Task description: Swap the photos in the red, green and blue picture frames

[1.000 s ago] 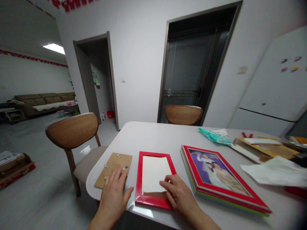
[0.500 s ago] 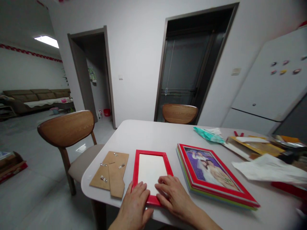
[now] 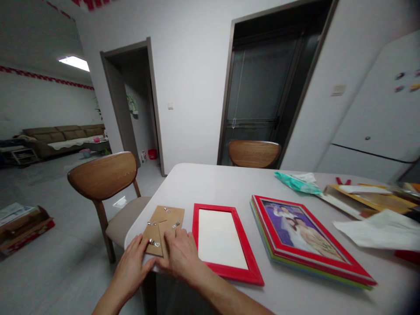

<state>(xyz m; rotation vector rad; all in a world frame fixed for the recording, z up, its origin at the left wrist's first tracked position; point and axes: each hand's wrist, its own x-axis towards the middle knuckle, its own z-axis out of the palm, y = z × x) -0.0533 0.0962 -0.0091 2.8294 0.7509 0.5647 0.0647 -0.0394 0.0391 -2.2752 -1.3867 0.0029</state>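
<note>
A brown picture frame backing board (image 3: pixel 169 214) with metal clips and a fold-out stand lies at the table's left front corner. My left hand (image 3: pixel 133 262) is at its left and front edge, fingers along the side and thumb at the front. My right hand (image 3: pixel 182 253) curls over the board's front right part and hides much of the stand. Both hands appear to grip the board. Just right of them lies a red picture frame (image 3: pixel 244 245), flat, with a white sheet (image 3: pixel 219 238) inside its opening.
To the right is a stack of picture frames (image 3: pixel 303 232), the top one red with a photo of people. Behind it lie a green and white packet (image 3: pixel 298 183), opened packaging (image 3: pixel 370 197) and white wrapping (image 3: pixel 377 229). Wooden chairs (image 3: pixel 105 175) stand at the table (image 3: pixel 210 179).
Both hands have left the red frame and moved left to the backing board. The camera view has turned slightly right-to-left, shifting the scene rightward.
</note>
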